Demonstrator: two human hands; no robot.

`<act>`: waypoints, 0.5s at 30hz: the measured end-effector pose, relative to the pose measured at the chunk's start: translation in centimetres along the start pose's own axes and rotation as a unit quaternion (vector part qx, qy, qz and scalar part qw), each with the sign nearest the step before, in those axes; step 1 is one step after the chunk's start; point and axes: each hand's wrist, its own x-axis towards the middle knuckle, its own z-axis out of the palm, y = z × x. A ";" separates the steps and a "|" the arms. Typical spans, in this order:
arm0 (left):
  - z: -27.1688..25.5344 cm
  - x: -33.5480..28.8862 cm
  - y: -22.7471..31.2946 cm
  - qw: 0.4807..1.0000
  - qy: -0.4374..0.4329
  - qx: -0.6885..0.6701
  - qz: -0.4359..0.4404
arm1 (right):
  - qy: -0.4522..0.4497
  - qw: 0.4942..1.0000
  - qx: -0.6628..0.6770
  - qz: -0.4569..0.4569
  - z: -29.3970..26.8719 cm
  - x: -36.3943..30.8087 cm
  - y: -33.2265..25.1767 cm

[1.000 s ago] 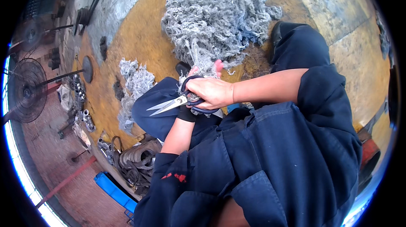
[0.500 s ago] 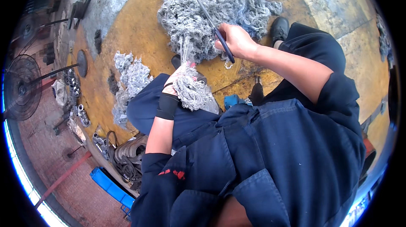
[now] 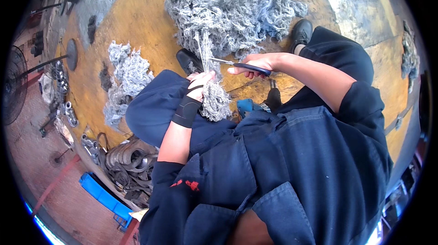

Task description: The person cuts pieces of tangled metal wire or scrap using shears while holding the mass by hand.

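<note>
My left hand (image 3: 199, 83), with a black wrist wrap (image 3: 186, 111), is closed around a bundle of grey yarn (image 3: 216, 103). Pale strands (image 3: 205, 48) run taut from that fist up to a big heap of tangled grey yarn (image 3: 232, 10). In my right hand (image 3: 258, 64) is a pair of dark-handled scissors (image 3: 250, 67). Their blades point left and lie at the taut strands, just above my left fist. Whether the blades are parted is too fine to tell.
Smaller clumps of grey yarn (image 3: 132, 71) lie on the worn yellow floor (image 3: 153, 21) at the left. Beyond them are metal parts (image 3: 68, 113), a round-based stand (image 3: 72, 55), a fan (image 3: 16, 80) and a blue rack (image 3: 104, 195). Black shoes (image 3: 301, 32) stand beside the heap.
My right hand has brought the scissors down and turned the blades leftward onto the strands. My left hand keeps its grip, with the yarn bundle hanging closer to my right hand.
</note>
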 end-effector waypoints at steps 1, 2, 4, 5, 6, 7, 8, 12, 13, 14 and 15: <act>1.0 -0.5 0.2 1.000 -0.008 -0.008 0.009 | -0.009 1.000 -0.001 0.004 -0.2 -0.1 -0.1; 1.5 -1.0 0.2 1.000 -0.011 -0.017 0.021 | -0.020 1.000 -0.003 0.005 -0.2 -0.1 -0.2; 1.2 -0.4 -0.6 0.997 0.025 0.040 0.057 | -0.036 0.999 -0.018 0.022 -0.3 0.2 -0.2; 1.3 -0.2 -0.6 0.998 0.010 0.035 0.059 | -0.032 0.999 -0.026 0.028 -0.2 0.1 -0.4; 1.3 -0.2 -0.6 0.998 -0.005 0.031 0.062 | -0.029 0.998 -0.034 0.034 -0.1 0.1 -0.5; 1.2 -0.3 -0.7 0.996 -0.041 0.010 0.080 | -0.036 0.998 -0.042 0.033 -0.1 0.3 -0.5; 0.9 -0.1 -0.9 0.996 -0.049 0.019 0.076 | -0.044 0.997 -0.046 0.039 -0.1 0.6 -0.5; -0.2 0.8 -1.9 0.993 -0.042 0.060 0.096 | -0.054 0.996 -0.049 0.057 -0.1 1.1 -0.5; -0.3 0.3 -2.1 0.989 -0.035 0.084 0.114 | -0.052 0.996 -0.046 0.060 0.0 1.1 -0.6; -0.4 0.0 -2.1 0.985 -0.028 0.109 0.132 | -0.050 0.996 -0.047 0.054 0.0 1.2 -0.6; 0.2 -0.4 -1.4 0.984 -0.024 0.127 0.122 | -0.046 0.997 -0.047 0.049 0.1 1.3 -0.5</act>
